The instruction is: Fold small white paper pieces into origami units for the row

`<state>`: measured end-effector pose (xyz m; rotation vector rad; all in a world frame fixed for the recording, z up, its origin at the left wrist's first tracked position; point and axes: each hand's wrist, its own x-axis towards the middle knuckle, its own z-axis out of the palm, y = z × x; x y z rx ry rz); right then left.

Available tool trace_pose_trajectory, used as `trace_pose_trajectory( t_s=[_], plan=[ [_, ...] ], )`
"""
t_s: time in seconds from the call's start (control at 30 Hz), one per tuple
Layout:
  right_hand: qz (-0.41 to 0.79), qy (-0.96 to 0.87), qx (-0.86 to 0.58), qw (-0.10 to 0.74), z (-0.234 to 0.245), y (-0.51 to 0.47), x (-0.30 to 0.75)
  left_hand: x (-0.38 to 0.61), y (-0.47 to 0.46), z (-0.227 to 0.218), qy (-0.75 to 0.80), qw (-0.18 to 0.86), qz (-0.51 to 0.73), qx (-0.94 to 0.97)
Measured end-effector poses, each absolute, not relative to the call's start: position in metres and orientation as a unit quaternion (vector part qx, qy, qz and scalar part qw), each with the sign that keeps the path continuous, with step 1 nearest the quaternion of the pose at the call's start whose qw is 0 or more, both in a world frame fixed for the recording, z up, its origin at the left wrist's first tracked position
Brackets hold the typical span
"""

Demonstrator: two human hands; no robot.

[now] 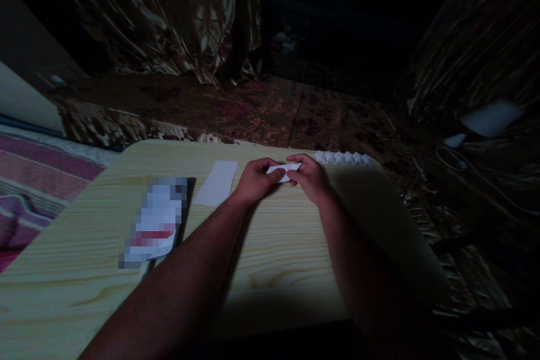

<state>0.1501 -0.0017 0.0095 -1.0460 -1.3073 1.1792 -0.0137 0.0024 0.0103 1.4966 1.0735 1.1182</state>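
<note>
Between my two hands is a small folded piece of white paper (285, 171), held just above the wooden table (287, 270). My left hand (258, 179) pinches its left end, thumb on top. At the other end, my right hand (310, 177) grips the paper with thumb and fingers closed on it. A flat white paper sheet (217, 182) lies on the table left of my left hand. Beyond my right hand, along the far edge, stands a row of several small white folded paper stars (343, 158).
A blurred-out flat object (158, 219), white with a red band, lies on the table's left side. Striped bedding (37, 180) borders the table on the left. Past the far edge is a patterned cloth-covered surface (253, 109) with curtains behind. A white lamp-like object (491, 118) with a cable sits at right.
</note>
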Motion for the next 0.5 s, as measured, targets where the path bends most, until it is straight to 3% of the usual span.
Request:
trace_pose_trajectory(
  t_s=[0.5],
  plan=[
    [0.416,-0.557,-0.502,0.514,0.0008,0.0003,0.1527,-0.0146,0.0005,0.0132,0.455,0.471,0.427,0.624]
  ],
)
